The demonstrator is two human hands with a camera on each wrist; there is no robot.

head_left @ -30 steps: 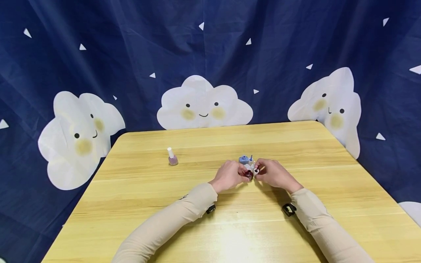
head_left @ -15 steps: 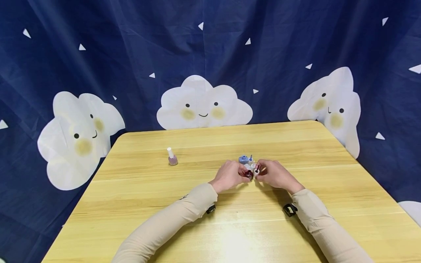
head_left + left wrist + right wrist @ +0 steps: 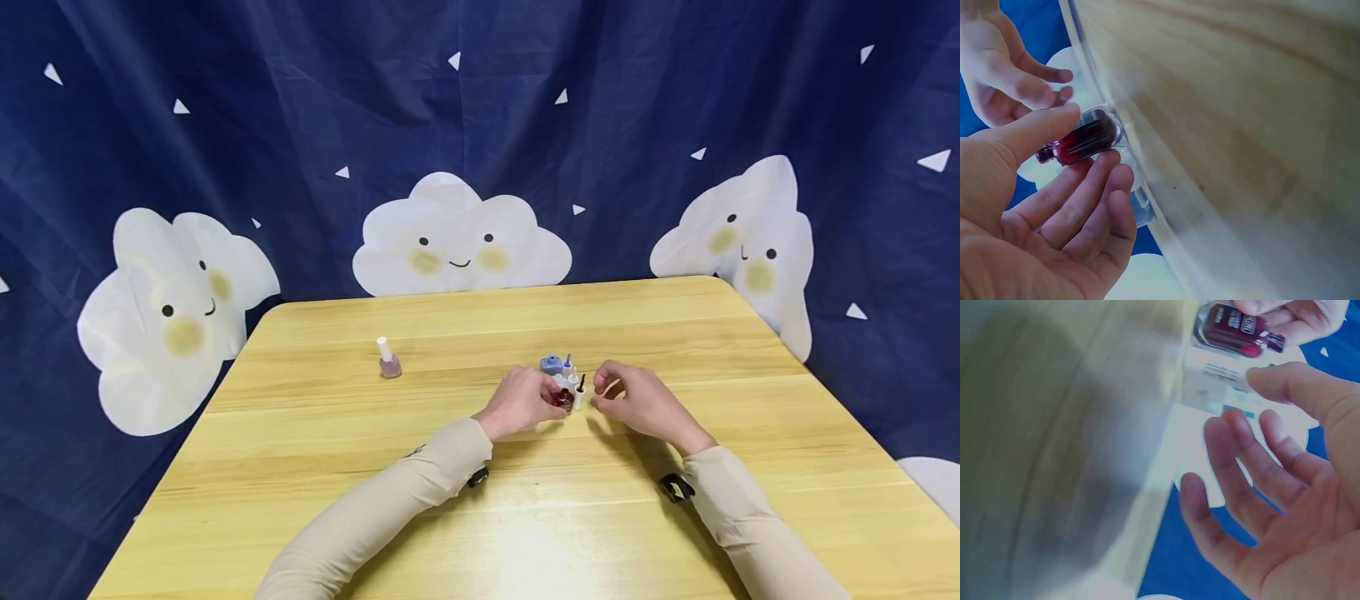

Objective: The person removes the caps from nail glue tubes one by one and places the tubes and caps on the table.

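My left hand (image 3: 517, 402) pinches an uncapped dark red nail polish bottle (image 3: 1088, 136) between thumb and fingers, down at the tabletop. The bottle's bare threaded neck shows in both wrist views. Just right of it, a white cap (image 3: 578, 399) stands upside down with its dark brush pointing up. My right hand (image 3: 641, 404) is apart from that cap, its fingers loosely bent and nothing between them. Behind the red bottle are an open blue nail polish bottle (image 3: 551, 365), a white cap with a blue brush (image 3: 567, 367) and a pale bottle, partly hidden.
A lilac nail polish bottle (image 3: 390, 366) with its white cap on stands further left on the wooden table (image 3: 450, 333). Beyond the table's far edge hangs a dark blue curtain (image 3: 300, 83) printed with clouds.
My right hand has let go of the white cap with the dark brush and moved right; the cap now stands brush-up on the table. The left hand keeps its hold on the red bottle.
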